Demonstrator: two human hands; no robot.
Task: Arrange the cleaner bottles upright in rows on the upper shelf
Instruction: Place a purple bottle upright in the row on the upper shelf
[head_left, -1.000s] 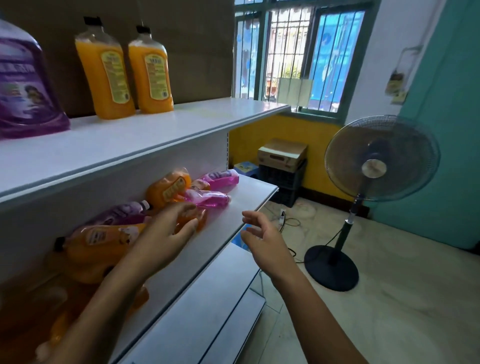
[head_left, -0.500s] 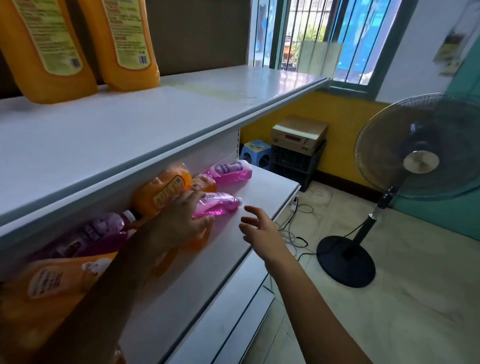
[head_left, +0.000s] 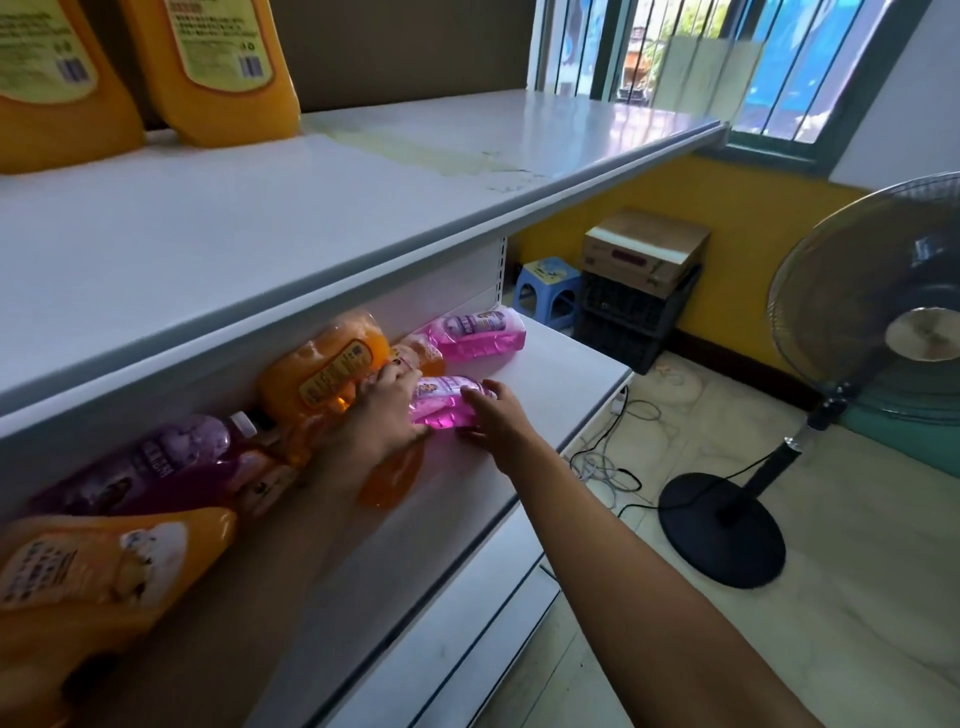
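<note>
Head view: a person reaches with both hands into the lower shelf (head_left: 566, 364) of a white store rack, where cleaner bottles lie tumbled on their sides. The left hand (head_left: 387, 415) lies over the near end of a small pink bottle (head_left: 444, 402) that rests flat toward the shelf's front edge, its fingers spread across that bottle and the large orange bottle (head_left: 322, 376) just behind it; whether those fingers have closed on anything cannot be told. The right hand (head_left: 493, 415) comes in from the front edge, its fingers curving against the pink bottle's other side, touching it without a clear full grasp.

A second pink bottle (head_left: 475, 332) lies against the back wall near the shelf's far end. A purple bottle (head_left: 156, 462) and another orange bottle (head_left: 98, 571) lie farther along toward the left end.

On the upper shelf (head_left: 311, 223), two orange bottles (head_left: 223, 67) stand upright at the back edge; most of its surface is bare.

The step in hand appears to be the pickup of the pink bottle, with the arranging barely begun. The next move would call for a firm grip on its body, a lift out past the upper shelf's front lip, and a turn to upright before it is set down in line with the standing bottles.
</note>
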